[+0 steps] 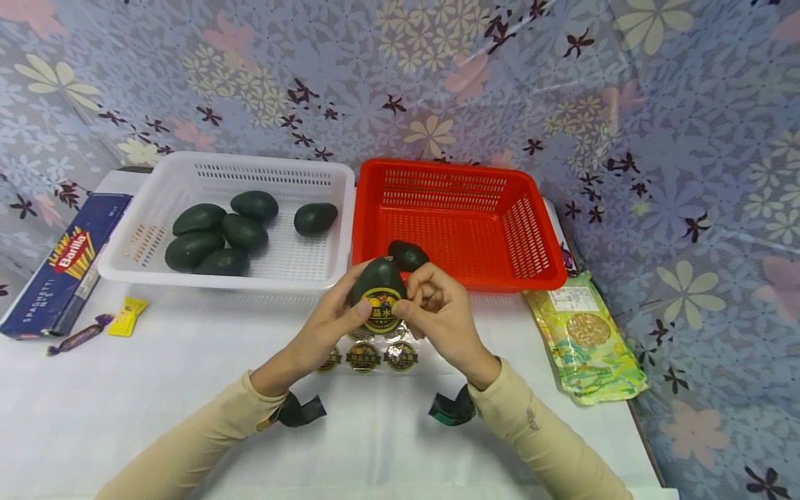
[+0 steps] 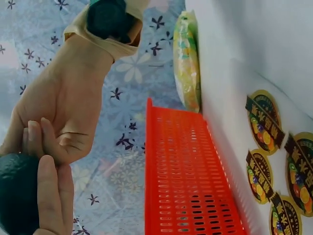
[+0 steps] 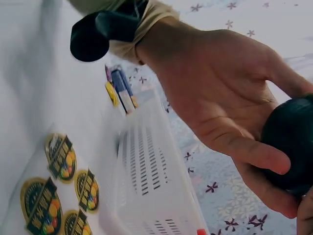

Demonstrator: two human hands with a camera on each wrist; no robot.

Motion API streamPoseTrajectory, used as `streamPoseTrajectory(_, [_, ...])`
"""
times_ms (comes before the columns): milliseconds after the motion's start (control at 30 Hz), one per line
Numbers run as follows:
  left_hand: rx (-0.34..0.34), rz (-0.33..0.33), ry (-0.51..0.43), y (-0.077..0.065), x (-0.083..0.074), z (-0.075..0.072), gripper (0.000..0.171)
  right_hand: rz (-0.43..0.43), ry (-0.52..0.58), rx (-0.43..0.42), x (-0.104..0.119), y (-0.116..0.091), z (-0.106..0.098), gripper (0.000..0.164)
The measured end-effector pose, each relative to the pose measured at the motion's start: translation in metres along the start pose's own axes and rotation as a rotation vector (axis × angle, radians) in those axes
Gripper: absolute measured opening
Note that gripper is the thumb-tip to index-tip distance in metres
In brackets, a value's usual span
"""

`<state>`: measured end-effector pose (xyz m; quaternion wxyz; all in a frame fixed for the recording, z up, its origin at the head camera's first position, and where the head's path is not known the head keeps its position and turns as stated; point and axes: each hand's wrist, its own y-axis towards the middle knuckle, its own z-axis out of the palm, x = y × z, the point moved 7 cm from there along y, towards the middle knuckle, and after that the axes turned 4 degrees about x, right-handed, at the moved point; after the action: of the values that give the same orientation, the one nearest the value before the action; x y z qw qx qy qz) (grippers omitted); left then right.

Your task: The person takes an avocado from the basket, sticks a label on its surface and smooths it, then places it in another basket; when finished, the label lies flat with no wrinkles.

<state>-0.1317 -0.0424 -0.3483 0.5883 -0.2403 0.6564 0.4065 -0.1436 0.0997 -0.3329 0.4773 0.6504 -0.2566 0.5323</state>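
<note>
In the head view my left hand (image 1: pixel 334 312) holds a dark green avocado (image 1: pixel 378 274) above the table, with its thumb on a round black-and-gold fruit sticker (image 1: pixel 382 310) on the avocado's near face. My right hand (image 1: pixel 446 316), fingers curled, pinches at the sticker's right edge with thumb and forefinger. The left wrist view shows the right hand (image 2: pixel 63 103) beside the avocado (image 2: pixel 17 191). From the right wrist, the left hand (image 3: pixel 215 93) is seen wrapped around the avocado (image 3: pixel 293 139). Below both hands lies a clear sheet of similar stickers (image 1: pixel 363 357), partly hidden.
A white basket (image 1: pixel 300 267) with several avocados stands back left. Beside it, a red basket (image 1: pixel 462 239) contains one avocado (image 1: pixel 407 255). Spaghetti box (image 1: pixel 69 260) and wrapped candies (image 1: pixel 128 317) lie left; a yellow-green bag (image 1: pixel 590 337) lies right.
</note>
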Motion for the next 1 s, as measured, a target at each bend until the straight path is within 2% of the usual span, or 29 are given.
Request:
streamPoseTrajectory(233, [0.035, 0.016, 0.016, 0.001, 0.001, -0.001, 0.053, 0.045, 0.042, 0.044, -0.01, 0.005, -0.003, 0.039])
streamPoseTrajectory(300, [0.033, 0.023, 0.02, 0.0, 0.002, -0.001, 0.053, 0.071, 0.089, 0.07, -0.016, 0.004, -0.003, 0.034])
streamPoseTrajectory(433, [-0.009, 0.025, -0.009, -0.001, 0.009, 0.0, 0.052, 0.192, 0.251, 0.104, -0.03, 0.001, -0.002, 0.017])
streamPoseTrajectory(500, [-0.038, 0.017, -0.039, 0.001, 0.012, 0.0, 0.051, 0.246, 0.305, 0.082, -0.033, 0.002, -0.004, 0.01])
streamPoseTrajectory(567, [-0.08, 0.004, -0.08, 0.002, 0.015, 0.0, 0.051, 0.269, 0.293, 0.031, -0.034, 0.002, -0.007, 0.006])
streamPoseTrajectory(600, [-0.106, -0.003, -0.092, 0.004, 0.015, 0.0, 0.051, 0.257, 0.246, 0.004, -0.031, 0.002, -0.008, 0.008])
streamPoseTrajectory(667, [-0.169, -0.017, -0.093, 0.007, 0.016, -0.002, 0.052, 0.211, 0.073, -0.033, -0.023, 0.004, -0.011, 0.02])
streamPoseTrajectory(767, [-0.257, -0.039, -0.092, 0.011, 0.015, -0.007, 0.051, 0.132, -0.298, -0.064, -0.009, 0.006, -0.01, 0.057])
streamPoseTrajectory(833, [-0.284, -0.058, -0.067, 0.013, 0.016, -0.007, 0.051, 0.085, -0.506, -0.054, -0.002, 0.006, -0.005, 0.081])
streamPoseTrajectory(867, [-0.289, -0.068, -0.056, 0.013, 0.017, -0.007, 0.052, 0.065, -0.589, -0.047, 0.001, 0.007, -0.002, 0.087])
streamPoseTrajectory(1000, [-0.288, -0.1, -0.018, 0.014, 0.02, -0.002, 0.057, -0.007, -0.788, -0.02, 0.003, 0.005, 0.01, 0.088])
